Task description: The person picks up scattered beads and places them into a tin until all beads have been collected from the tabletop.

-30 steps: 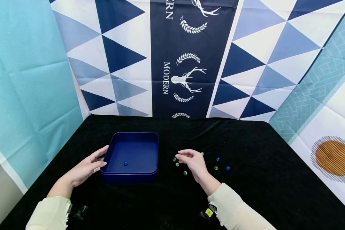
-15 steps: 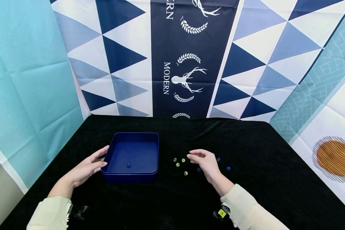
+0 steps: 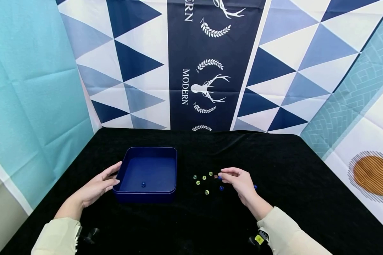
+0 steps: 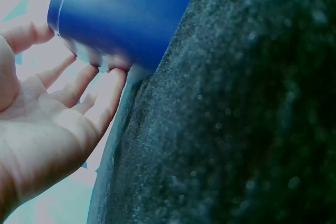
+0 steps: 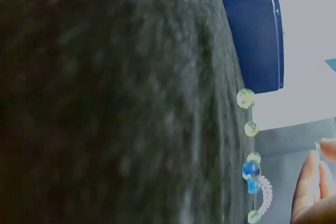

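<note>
My left hand [image 3: 94,189] rests its fingertips against the left side of an open blue box [image 3: 143,197]; in the left wrist view several fingertips touch the box's outer wall [image 4: 123,17]. Inside the box lies one blue marble [image 3: 143,184]. My right hand [image 3: 240,181] hovers over the scattered marbles, thumb and fingers brought near each other, with no object visible between them. Just by its fingertips are a blue marble [image 3: 220,177] and a brownish marble [image 3: 215,176]. The right wrist view shows only part of the right hand [image 5: 317,192], above the cloth.
Several green marbles, one [image 3: 207,192] nearest the front, lie between the box and my right hand. Another blue marble [image 3: 221,188] sits below that hand, and one [image 3: 255,186] shows past its wrist. Black cloth [image 3: 166,226] covers the table; patterned fabric [image 3: 140,63] hangs behind.
My right hand has moved to the right over the marbles, uncovering several, the brownish one among them. In the box, the blue marble has rolled slightly right and nearer. The left hand stays put.
</note>
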A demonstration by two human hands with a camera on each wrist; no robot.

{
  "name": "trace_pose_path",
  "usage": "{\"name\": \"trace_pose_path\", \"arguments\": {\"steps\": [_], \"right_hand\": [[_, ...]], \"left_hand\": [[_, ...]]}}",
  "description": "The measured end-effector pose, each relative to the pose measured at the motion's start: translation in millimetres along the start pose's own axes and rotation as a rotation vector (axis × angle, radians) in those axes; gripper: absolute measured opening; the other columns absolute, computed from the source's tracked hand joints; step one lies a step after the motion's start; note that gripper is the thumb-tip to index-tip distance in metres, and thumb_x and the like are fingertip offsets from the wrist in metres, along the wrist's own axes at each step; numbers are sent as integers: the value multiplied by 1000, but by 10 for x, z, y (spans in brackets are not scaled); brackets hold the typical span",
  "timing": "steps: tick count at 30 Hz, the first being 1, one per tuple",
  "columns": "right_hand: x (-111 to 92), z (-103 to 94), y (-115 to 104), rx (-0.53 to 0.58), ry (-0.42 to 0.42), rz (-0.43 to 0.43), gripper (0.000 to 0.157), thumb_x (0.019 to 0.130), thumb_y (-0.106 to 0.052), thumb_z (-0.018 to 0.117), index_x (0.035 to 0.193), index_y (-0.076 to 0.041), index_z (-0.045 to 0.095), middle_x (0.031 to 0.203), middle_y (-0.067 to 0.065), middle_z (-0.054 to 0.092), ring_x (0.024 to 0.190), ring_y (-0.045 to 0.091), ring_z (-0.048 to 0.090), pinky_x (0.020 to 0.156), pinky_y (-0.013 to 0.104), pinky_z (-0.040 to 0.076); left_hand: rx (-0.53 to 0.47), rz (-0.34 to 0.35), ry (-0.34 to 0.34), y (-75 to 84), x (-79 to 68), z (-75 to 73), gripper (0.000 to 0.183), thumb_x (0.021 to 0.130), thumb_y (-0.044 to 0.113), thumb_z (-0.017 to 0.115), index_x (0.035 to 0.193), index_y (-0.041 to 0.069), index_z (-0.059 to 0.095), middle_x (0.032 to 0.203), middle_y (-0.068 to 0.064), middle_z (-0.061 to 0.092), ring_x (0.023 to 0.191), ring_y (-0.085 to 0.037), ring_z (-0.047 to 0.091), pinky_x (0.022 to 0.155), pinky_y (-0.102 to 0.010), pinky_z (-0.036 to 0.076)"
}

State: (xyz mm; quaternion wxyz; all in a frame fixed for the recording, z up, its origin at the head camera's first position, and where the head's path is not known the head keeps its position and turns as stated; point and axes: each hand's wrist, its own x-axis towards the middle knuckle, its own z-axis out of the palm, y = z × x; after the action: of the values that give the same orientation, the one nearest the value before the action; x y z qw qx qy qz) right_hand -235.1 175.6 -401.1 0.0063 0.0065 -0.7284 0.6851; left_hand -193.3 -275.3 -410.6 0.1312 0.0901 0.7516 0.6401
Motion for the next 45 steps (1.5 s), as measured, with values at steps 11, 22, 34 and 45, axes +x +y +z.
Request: {"name": "trace_pose_path", "arguments": {"steps": [11,22,34,45], "right_hand": [[-7,-276,-34,-83,42,24,33,80,-10,74,104,10,63,78,-3,68,72,16,66,69,28,52],[28,-550,-66,-88,43,7,28,81,-13,73,102,3,66,81,-7,67,76,12,65,73,27,52],[-5,-863,-43,-179,46,17,34,81,-18,74,106,3,66,81,-12,67,77,8,64,72,23,50],[-9,-1039,48,-289,-2,27,43,82,-13,71,114,13,58,80,-11,67,75,1,60,71,17,46]], "left_hand": [[5,-8,3,21,6,-9,71,96,14,50,151,11,6,153,-18,-1,137,-42,0,105,-59,11],[3,-9,4,7,16,-17,71,96,14,50,151,12,6,153,-18,-1,136,-42,0,105,-59,11],[-2,-3,2,12,27,-12,70,96,12,49,151,11,5,153,-19,-1,136,-42,0,104,-60,10],[0,2,-7,8,13,-23,70,96,13,50,151,10,5,153,-19,-1,136,-42,-1,104,-60,10]]}}
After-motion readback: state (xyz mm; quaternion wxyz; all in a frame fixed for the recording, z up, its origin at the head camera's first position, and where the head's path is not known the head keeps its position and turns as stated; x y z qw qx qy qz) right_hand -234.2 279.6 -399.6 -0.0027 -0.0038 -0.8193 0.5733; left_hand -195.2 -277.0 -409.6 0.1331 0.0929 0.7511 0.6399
